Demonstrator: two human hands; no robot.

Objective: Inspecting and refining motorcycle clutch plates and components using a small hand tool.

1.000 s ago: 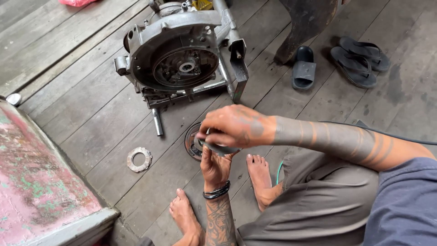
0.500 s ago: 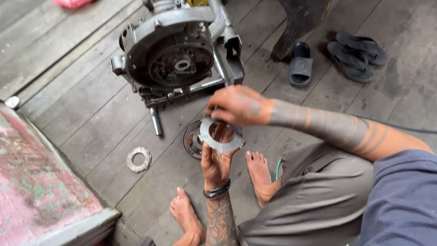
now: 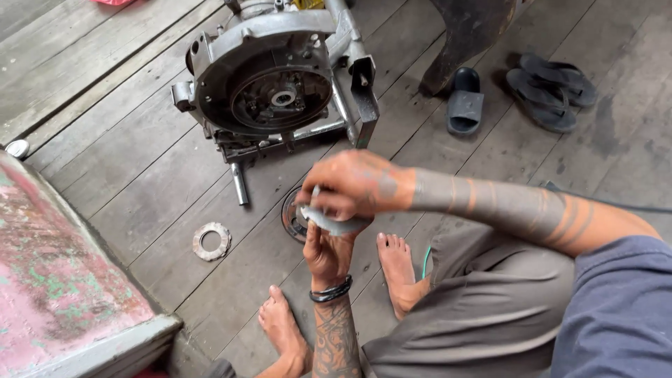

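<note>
Plate (image 3: 334, 222), flat a moment ago, now tilts edge-on between both hands, near the engine (image 3: 273, 84): left hand (image 3: 327, 253) cups it below, right hand (image 3: 353, 185) clamps its top; handling continues.

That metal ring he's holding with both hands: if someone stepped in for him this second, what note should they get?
Left hand: palm up, holding the grey metal ring from below.
Right hand: on top of the ring, fingers pinching its upper edge.
Engine case: on the plank floor ahead, its round opening facing the person and uncovered.
Dark round plate: on the floor right under the hands, partly hidden.
Toothed flat ring: lying alone on the floor further left.
Done: ring is off the floor, in hand.
Left: nothing is fitted into the case opening yet.
</note>
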